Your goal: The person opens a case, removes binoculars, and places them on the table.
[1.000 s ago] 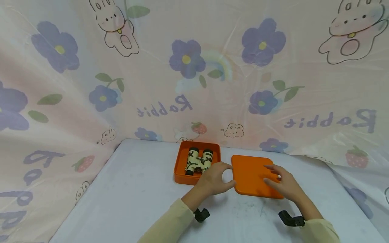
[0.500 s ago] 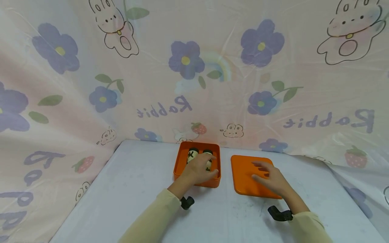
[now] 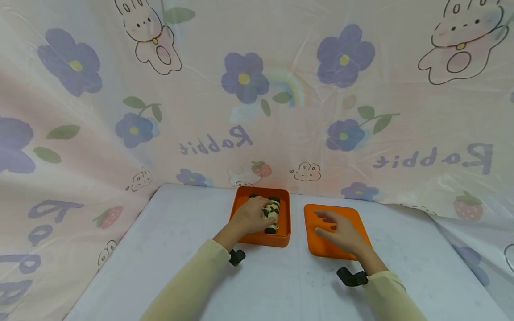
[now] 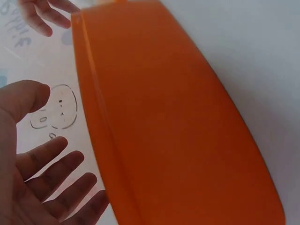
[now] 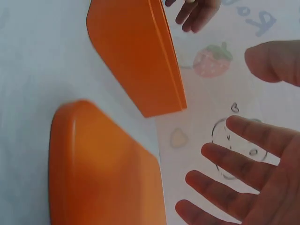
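Note:
An orange box [image 3: 286,240] stands at the back of the table without its lid. Inside it lie camouflage-patterned binoculars [image 3: 273,212], partly covered by my left hand [image 3: 250,216] in the head view. Seen from the left wrist, that hand [image 4: 51,164] has its fingers spread and bent a little, above the box wall [image 4: 164,117], with nothing in its grasp. To the right, the flat orange lid [image 3: 355,218] lies on the table. My right hand [image 3: 341,232] hovers over the lid, fingers apart and holding nothing; the right wrist view shows the same hand [image 5: 262,173] beside it.
A white-covered table [image 3: 168,249] extends around the box and lid. Behind it and to the left hangs a curtain [image 3: 281,120] printed with flowers and rabbits, close to the box's back side. A black wrist-worn piece [image 3: 352,277] juts from the right wrist.
My left hand has moved left from between the box and the lid to above the binoculars. My right hand has shifted left over the lid. Box and lid stay in place.

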A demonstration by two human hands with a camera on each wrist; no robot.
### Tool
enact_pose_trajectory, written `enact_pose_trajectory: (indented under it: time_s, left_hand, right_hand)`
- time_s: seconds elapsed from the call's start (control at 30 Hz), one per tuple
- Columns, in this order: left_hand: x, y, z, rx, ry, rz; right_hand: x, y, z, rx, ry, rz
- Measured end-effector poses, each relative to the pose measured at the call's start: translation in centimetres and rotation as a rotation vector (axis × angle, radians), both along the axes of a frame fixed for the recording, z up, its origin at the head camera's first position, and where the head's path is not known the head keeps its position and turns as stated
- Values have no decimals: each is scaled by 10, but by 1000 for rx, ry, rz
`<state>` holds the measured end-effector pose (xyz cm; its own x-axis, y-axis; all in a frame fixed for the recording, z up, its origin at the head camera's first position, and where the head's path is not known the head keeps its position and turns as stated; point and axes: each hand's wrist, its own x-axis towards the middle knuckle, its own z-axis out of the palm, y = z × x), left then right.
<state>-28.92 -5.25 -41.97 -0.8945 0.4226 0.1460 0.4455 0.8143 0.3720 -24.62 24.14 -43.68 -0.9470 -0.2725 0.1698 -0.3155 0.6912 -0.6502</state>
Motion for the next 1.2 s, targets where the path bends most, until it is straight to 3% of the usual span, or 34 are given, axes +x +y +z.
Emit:
enact_pose_trajectory:
  time_s: [0.6, 1.2]
  left_hand:
    - [-17, -16, -3, -111, -8, -33]
    - [-23, -17, -6, -176, -8, 3]
  right_hand:
    - [-17, -45, -10, -104, -121, -13]
    - [-21, -64, -23, -181, -136, 58]
